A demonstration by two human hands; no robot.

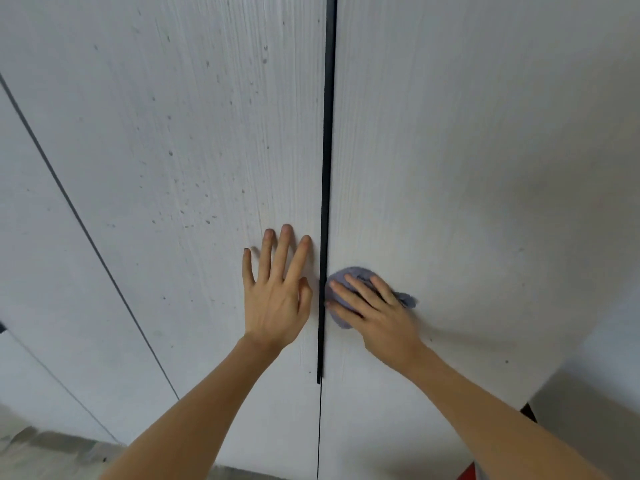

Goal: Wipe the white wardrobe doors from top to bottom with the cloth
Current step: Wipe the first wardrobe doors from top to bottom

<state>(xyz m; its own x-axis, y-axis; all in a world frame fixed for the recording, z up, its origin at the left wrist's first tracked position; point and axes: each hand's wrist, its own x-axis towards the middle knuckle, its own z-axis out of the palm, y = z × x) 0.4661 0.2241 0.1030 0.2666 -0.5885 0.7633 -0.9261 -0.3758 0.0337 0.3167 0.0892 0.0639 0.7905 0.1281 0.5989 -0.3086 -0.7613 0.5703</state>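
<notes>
Two white wardrobe doors fill the view, split by a long black vertical handle strip (pixel 326 188). The left door (pixel 180 150) is speckled with small dark spots. My left hand (pixel 277 289) lies flat on it with fingers spread, just left of the strip, holding nothing. On the right door (pixel 467 150), my right hand (pixel 375 313) presses a bunched blue-grey cloth (pixel 349 277) against the panel, right beside the strip. Most of the cloth is hidden under my fingers.
A third white panel (pixel 41 254) stands further left behind a thin dark gap. A strip of floor (pixel 41 448) shows at the bottom left. A wall (pixel 595 393) meets the wardrobe at the lower right, with something red (pixel 467 472) near the bottom edge.
</notes>
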